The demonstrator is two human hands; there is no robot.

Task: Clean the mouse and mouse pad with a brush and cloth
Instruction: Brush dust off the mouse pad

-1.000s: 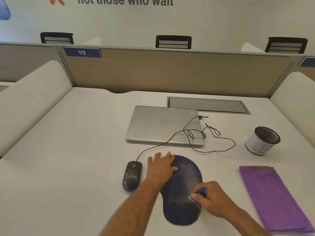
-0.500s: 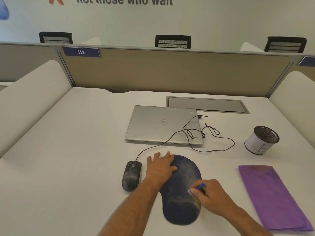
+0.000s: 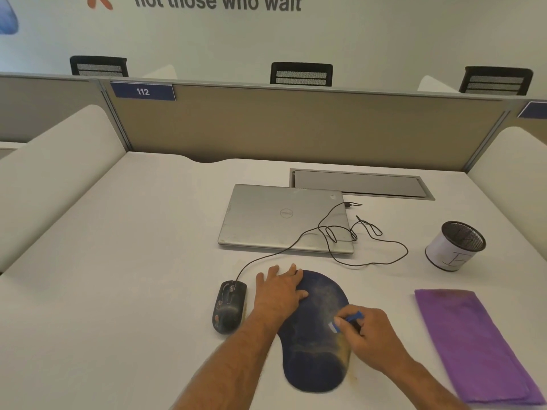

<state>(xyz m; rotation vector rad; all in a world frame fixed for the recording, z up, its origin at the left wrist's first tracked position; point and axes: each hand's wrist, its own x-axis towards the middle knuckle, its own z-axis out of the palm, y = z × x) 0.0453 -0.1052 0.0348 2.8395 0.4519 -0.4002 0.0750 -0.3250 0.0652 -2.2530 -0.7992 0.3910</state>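
Pressing my left hand with spread fingers on the dusty mouse pad, my right hand pinches the blue brush on it.

— Where are your hands?
— Your left hand lies flat, fingers spread, on the far left corner of the dark blue, dusty mouse pad. Your right hand pinches a small blue brush, its pale bristles on the pad's right side.
— And around you?
— A black wired mouse sits just left of the pad; a folded purple cloth lies well to the right on the white desk. Behind them rests a closed silver laptop.
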